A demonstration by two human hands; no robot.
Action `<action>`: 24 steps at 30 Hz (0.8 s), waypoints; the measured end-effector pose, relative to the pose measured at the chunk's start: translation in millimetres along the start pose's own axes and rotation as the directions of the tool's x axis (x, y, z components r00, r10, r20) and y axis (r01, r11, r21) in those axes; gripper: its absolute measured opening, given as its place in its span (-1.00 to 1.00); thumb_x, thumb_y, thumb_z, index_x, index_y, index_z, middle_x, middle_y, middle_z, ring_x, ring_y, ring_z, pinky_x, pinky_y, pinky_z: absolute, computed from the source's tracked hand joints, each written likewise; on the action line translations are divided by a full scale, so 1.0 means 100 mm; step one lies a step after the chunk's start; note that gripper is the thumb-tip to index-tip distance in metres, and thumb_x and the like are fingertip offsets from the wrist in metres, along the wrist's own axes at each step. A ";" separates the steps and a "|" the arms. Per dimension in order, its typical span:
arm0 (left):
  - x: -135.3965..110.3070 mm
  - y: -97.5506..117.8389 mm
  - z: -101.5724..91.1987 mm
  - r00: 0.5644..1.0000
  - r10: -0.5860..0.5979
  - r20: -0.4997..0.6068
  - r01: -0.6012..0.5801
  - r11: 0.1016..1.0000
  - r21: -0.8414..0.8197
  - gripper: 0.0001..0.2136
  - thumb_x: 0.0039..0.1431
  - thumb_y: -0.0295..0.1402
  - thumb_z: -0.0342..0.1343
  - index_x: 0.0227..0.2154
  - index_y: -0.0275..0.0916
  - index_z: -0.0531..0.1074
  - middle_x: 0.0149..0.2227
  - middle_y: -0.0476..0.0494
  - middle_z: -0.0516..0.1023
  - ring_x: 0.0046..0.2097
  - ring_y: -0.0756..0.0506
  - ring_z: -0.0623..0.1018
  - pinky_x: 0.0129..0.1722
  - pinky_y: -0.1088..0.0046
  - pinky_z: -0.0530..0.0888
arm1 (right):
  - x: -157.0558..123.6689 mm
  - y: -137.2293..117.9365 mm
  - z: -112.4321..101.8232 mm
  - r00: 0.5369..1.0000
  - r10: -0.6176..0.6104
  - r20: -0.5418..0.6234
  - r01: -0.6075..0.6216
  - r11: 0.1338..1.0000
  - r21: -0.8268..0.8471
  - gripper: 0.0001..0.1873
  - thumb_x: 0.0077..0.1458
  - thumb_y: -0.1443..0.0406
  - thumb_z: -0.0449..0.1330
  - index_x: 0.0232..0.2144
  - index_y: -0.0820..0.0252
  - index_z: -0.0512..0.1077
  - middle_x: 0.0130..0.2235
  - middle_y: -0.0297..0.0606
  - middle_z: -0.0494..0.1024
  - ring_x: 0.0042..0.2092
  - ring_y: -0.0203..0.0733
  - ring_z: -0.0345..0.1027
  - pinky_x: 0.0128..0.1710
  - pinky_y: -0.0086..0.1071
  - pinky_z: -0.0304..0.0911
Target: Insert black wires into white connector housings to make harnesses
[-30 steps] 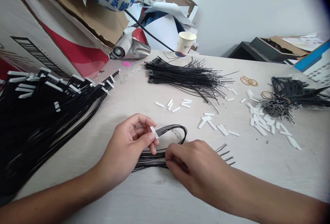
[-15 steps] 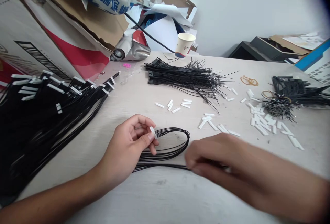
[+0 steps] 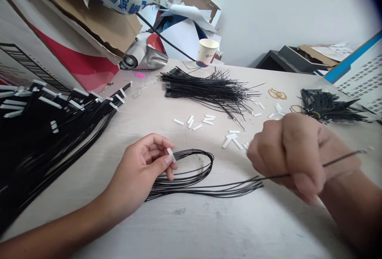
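Between thumb and fingers, my left hand [image 3: 152, 159] pinches a white connector housing [image 3: 171, 155]. Thin black wires [image 3: 205, 163] run out of it, loop round on the tabletop and pass back beneath that hand. Their free ends [image 3: 259, 183] stretch rightward along the table. My right hand [image 3: 295, 155], slightly blurred, is closed round a single black wire [image 3: 340, 158] and raised at the right; the wire's metal-tipped end pokes out past the hand. White connector housings [image 3: 234, 137] lie scattered behind the loop, partly hidden by my right hand.
A large bundle of black wires [image 3: 203, 90] lies at the back, near a paper cup [image 3: 207, 52]. Finished-looking black cables with white connectors [image 3: 68, 139] cover the left. Rubber bands [image 3: 277, 94] and another wire bundle [image 3: 325, 104] are at the right.
My right hand has risen and moved right, turning over, with one wire in it. The other wire ends now show on the table. My left hand keeps its pinch; the view has shifted slightly.
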State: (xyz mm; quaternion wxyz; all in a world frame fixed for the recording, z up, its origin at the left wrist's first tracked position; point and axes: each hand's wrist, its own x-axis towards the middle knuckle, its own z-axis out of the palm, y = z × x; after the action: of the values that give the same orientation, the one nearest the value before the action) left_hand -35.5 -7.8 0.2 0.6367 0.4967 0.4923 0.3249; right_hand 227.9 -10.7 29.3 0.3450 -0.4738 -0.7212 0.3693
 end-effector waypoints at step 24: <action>-0.06 0.06 0.07 1.000 -0.015 -0.021 0.016 1.000 0.013 -0.91 0.01 -0.44 0.25 -0.37 -0.23 0.50 -0.51 0.02 0.54 -0.49 0.00 0.52 -0.41 0.49 0.46 | 0.08 -0.17 0.72 0.993 -0.056 -0.108 0.059 0.998 0.026 -0.82 -0.04 0.54 0.16 -0.53 0.28 0.52 -0.61 -0.44 0.28 -0.54 -0.43 0.11 -0.57 -0.50 0.04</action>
State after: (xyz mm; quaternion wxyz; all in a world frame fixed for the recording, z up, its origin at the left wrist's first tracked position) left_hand -30.5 -13.3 7.6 0.6306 0.4935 0.5050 0.3220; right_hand 157.3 -22.3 9.6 0.4006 -0.4667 -0.7095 0.3440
